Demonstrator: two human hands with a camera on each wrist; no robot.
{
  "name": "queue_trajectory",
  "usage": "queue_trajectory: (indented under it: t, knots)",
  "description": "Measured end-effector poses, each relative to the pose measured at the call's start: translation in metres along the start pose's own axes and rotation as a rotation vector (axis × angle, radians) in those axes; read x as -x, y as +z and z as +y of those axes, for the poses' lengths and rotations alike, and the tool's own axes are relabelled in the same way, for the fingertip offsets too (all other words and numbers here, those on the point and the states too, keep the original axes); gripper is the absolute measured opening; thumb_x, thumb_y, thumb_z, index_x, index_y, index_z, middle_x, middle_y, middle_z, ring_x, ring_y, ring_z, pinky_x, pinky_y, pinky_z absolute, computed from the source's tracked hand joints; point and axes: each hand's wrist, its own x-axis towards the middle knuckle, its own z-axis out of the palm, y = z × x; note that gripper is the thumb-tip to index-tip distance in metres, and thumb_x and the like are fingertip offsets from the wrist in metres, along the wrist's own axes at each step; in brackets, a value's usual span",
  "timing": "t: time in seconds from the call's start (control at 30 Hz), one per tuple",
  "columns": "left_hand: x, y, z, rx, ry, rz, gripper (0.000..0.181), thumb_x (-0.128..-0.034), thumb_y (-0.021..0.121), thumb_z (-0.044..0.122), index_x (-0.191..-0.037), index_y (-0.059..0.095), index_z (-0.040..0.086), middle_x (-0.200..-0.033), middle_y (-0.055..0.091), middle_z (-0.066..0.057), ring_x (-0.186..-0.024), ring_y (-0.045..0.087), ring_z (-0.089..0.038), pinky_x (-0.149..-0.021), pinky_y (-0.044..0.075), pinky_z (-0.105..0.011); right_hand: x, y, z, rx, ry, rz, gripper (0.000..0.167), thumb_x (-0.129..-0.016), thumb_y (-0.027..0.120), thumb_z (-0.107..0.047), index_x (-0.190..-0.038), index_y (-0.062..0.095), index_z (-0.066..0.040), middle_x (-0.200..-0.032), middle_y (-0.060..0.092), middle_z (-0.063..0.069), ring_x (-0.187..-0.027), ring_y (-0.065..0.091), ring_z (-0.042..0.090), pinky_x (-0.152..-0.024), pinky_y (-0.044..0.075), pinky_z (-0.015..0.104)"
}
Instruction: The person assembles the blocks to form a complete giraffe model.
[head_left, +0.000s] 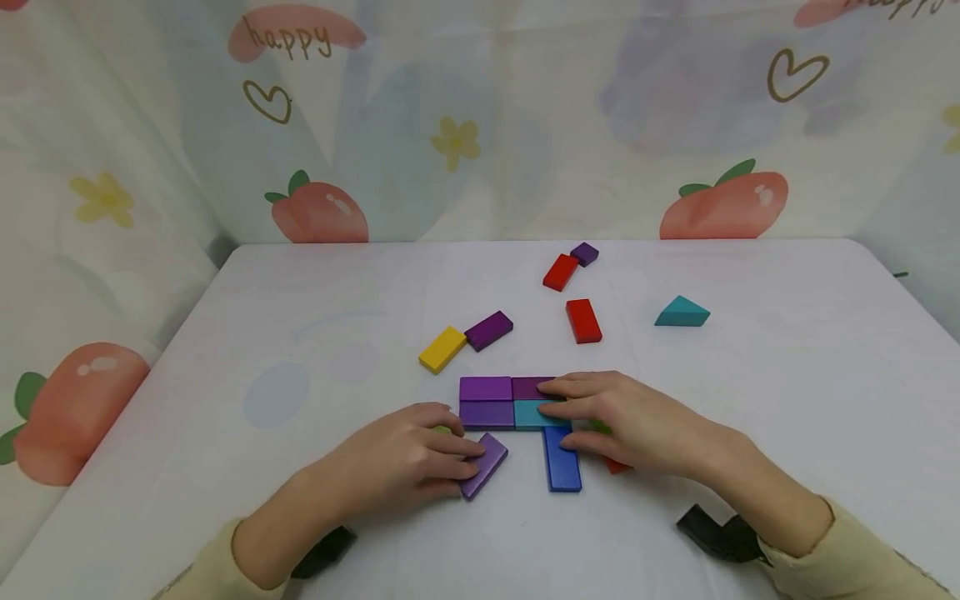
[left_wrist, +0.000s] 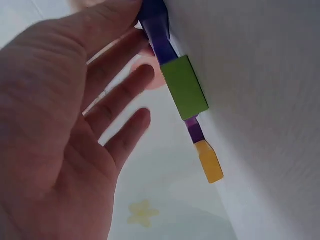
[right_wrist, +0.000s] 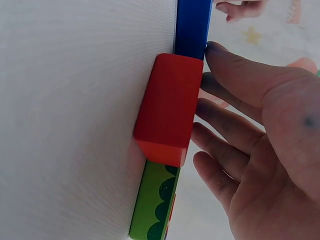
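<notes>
My left hand (head_left: 416,454) pinches a light purple block (head_left: 487,467) that lies slanted on the table. A green block (left_wrist: 185,87) sits partly hidden behind that hand. Right of it, two purple blocks (head_left: 486,414), a darker purple block (head_left: 528,387) and a teal block (head_left: 529,414) lie edge to edge in two rows. My right hand (head_left: 630,417) rests its fingertips on the dark purple and teal blocks, its thumb at a long blue block (head_left: 562,462) below them. Under this hand are a red block (right_wrist: 170,105) and a green block (right_wrist: 155,200) with dark scallops.
Behind the rows lie a yellow block (head_left: 442,349) touching a purple block (head_left: 490,331), a red block (head_left: 583,321), and another red block (head_left: 560,272) against a small purple block (head_left: 585,254). A teal triangular block (head_left: 682,312) stands farther right on the white table (head_left: 810,375).
</notes>
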Motion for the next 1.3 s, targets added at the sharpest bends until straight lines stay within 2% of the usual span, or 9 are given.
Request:
queue_trajectory:
  t: [0.1, 0.2, 0.3, 0.47, 0.57, 0.67, 0.87, 1.13, 1.3]
  knots:
    - [0.004, 0.001, 0.003, -0.015, -0.039, 0.026, 0.030, -0.0898, 0.079, 0.033, -0.116, 0.079, 0.020, -0.118, 0.072, 0.008, -0.113, 0.059, -0.014, -0.106, 0.045, -0.032, 0.000, 0.000, 0.000, 0.000, -0.004, 0.001, 0.044, -0.097, 0.071, -0.028, -0.138, 0.065, -0.013, -0.145, 0.056, 0.007, -0.133, 0.051, 0.034, -0.101, 0.047, 0.052]
    - [0.007, 0.003, 0.004, -0.006, -0.049, 0.069, 0.029, -0.0890, 0.079, 0.035, -0.114, 0.079, 0.019, -0.115, 0.073, 0.007, -0.111, 0.059, -0.014, -0.105, 0.045, -0.032, 0.000, 0.000, 0.001, -0.001, -0.007, 0.003, 0.044, -0.096, 0.071, -0.028, -0.138, 0.065, -0.013, -0.145, 0.056, 0.007, -0.133, 0.051, 0.034, -0.102, 0.047, 0.053]
    - [0.011, 0.003, 0.004, 0.023, -0.050, 0.097, 0.030, -0.0892, 0.079, 0.036, -0.116, 0.079, 0.020, -0.119, 0.071, 0.008, -0.116, 0.057, -0.014, -0.105, 0.045, -0.033, 0.000, 0.000, 0.000, -0.001, -0.004, 0.004, 0.044, -0.096, 0.071, -0.028, -0.138, 0.065, -0.013, -0.145, 0.056, 0.006, -0.133, 0.051, 0.033, -0.102, 0.046, 0.053]
    - [0.016, 0.000, -0.002, 0.075, -0.055, 0.037, 0.034, -0.0938, 0.074, 0.032, -0.127, 0.073, 0.024, -0.134, 0.063, 0.012, -0.130, 0.050, -0.016, -0.112, 0.039, -0.042, 0.000, 0.001, 0.000, 0.010, 0.005, 0.004, 0.045, -0.096, 0.072, -0.028, -0.138, 0.065, -0.013, -0.146, 0.055, 0.005, -0.134, 0.050, 0.032, -0.103, 0.046, 0.052]
    - [0.017, -0.001, -0.005, 0.079, -0.052, -0.005, 0.034, -0.0963, 0.071, 0.029, -0.130, 0.071, 0.025, -0.137, 0.061, 0.013, -0.132, 0.049, -0.016, -0.114, 0.036, -0.046, 0.000, 0.001, 0.000, 0.021, 0.010, 0.004, 0.045, -0.095, 0.072, -0.027, -0.138, 0.065, -0.014, -0.146, 0.055, 0.004, -0.134, 0.050, 0.031, -0.103, 0.046, 0.051]
    - [0.016, 0.000, -0.006, 0.070, -0.053, -0.004, 0.033, -0.0962, 0.072, 0.029, -0.129, 0.072, 0.025, -0.134, 0.063, 0.012, -0.128, 0.052, -0.016, -0.113, 0.037, -0.044, 0.000, 0.001, 0.000, 0.025, 0.011, 0.003, 0.045, -0.096, 0.072, -0.028, -0.138, 0.065, -0.014, -0.145, 0.055, 0.003, -0.134, 0.050, 0.031, -0.103, 0.046, 0.051]
    - [0.015, 0.002, -0.006, 0.033, -0.042, 0.046, 0.031, -0.0929, 0.076, 0.031, -0.123, 0.076, 0.022, -0.126, 0.068, 0.009, -0.120, 0.056, -0.015, -0.108, 0.043, -0.038, 0.000, 0.001, 0.000, 0.016, 0.012, 0.003, 0.045, -0.096, 0.072, -0.027, -0.138, 0.065, -0.013, -0.145, 0.056, 0.004, -0.134, 0.050, 0.031, -0.103, 0.046, 0.051]
    - [0.015, 0.003, -0.004, 0.010, -0.029, 0.095, 0.030, -0.0919, 0.077, 0.030, -0.120, 0.077, 0.020, -0.123, 0.070, 0.007, -0.117, 0.058, -0.015, -0.106, 0.045, -0.035, 0.000, 0.002, 0.001, 0.017, 0.018, 0.002, 0.045, -0.095, 0.073, -0.027, -0.138, 0.065, -0.014, -0.145, 0.056, 0.004, -0.134, 0.050, 0.032, -0.102, 0.046, 0.050]
    - [0.015, 0.004, -0.004, 0.003, -0.038, 0.100, 0.030, -0.0919, 0.077, 0.030, -0.121, 0.077, 0.020, -0.123, 0.070, 0.007, -0.116, 0.058, -0.014, -0.104, 0.046, -0.033, -0.001, 0.002, 0.001, 0.017, 0.024, -0.002, 0.045, -0.095, 0.073, -0.027, -0.138, 0.065, -0.014, -0.145, 0.055, 0.003, -0.135, 0.049, 0.032, -0.103, 0.046, 0.050]
